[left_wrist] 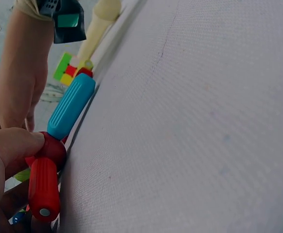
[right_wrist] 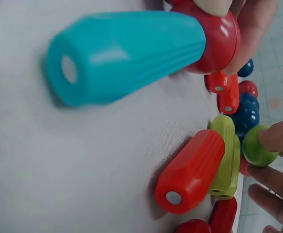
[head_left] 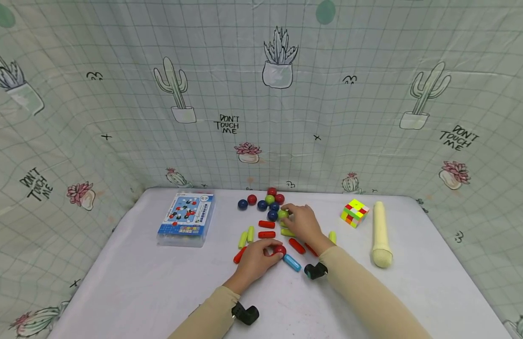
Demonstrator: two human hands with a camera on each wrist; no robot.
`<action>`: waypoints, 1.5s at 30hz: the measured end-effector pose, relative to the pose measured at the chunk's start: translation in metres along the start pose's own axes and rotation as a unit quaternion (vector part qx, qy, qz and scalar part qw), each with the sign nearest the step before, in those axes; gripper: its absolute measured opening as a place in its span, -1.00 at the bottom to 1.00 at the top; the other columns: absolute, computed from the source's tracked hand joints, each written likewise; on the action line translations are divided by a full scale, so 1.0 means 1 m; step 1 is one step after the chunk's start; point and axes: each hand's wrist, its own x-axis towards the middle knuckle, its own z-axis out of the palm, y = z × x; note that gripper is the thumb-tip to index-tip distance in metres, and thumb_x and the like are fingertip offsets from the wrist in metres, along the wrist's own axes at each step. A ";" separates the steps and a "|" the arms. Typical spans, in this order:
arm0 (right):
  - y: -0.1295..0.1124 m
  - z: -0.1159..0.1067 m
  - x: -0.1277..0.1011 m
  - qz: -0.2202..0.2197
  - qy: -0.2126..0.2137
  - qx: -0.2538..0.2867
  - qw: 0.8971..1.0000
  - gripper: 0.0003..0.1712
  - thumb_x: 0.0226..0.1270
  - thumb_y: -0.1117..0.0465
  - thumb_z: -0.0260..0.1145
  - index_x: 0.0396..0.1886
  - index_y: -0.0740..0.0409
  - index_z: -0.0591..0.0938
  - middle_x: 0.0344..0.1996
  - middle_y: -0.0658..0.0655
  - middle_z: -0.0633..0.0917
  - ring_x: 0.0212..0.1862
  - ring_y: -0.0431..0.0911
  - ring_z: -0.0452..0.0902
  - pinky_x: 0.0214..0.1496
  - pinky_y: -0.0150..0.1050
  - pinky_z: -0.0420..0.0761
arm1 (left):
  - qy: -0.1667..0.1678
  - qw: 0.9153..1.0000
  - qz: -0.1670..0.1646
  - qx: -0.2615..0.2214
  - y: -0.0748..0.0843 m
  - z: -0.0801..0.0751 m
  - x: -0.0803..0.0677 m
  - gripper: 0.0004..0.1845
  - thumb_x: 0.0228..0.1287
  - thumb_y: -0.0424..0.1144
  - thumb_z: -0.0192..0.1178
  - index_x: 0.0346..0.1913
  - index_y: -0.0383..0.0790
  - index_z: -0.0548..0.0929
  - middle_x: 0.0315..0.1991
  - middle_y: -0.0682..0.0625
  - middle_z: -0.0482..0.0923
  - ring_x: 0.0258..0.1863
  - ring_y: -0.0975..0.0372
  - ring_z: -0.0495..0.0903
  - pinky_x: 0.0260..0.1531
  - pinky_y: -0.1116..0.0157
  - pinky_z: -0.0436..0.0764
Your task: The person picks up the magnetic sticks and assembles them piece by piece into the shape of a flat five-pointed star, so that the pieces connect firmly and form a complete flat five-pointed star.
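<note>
My left hand [head_left: 255,260] grips a red ball [head_left: 280,250] between thumb and fingers, low over the table. A blue ridged rod [right_wrist: 127,56] with a silver disc in its end extends from that ball. In the left wrist view, a red rod [left_wrist: 43,189] overlaps the ball's near side. Farther back, my right hand [head_left: 305,225] pinches a green ball [right_wrist: 259,145] by its thumb and fingertips. Beside it sit dark blue balls [head_left: 272,215] and another green ball [head_left: 270,199]. Yellow-green rods [right_wrist: 224,160] and a red rod [right_wrist: 190,172] lie below the right hand.
Red balls [head_left: 252,199] stand at the back of the cluster. More red rods [head_left: 266,234] and yellow-green rods [head_left: 243,240] lie between the hands. A boxed set [head_left: 185,219] is at left; a puzzle cube [head_left: 355,213] and a cream club-shaped object [head_left: 380,235] are at right.
</note>
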 end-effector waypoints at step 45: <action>0.009 -0.026 -0.136 0.045 -0.023 0.125 0.991 -0.66 0.27 0.22 0.50 0.03 -0.05 0.69 -0.17 -0.15 0.68 -0.10 -0.20 0.55 0.04 -0.11 0.60 | 0.002 1.000 -0.004 0.000 0.004 -0.002 -0.002 -0.67 0.29 -0.16 0.43 0.10 -0.04 0.74 -0.11 0.12 0.67 -0.29 0.27 0.44 -0.36 0.42 0.48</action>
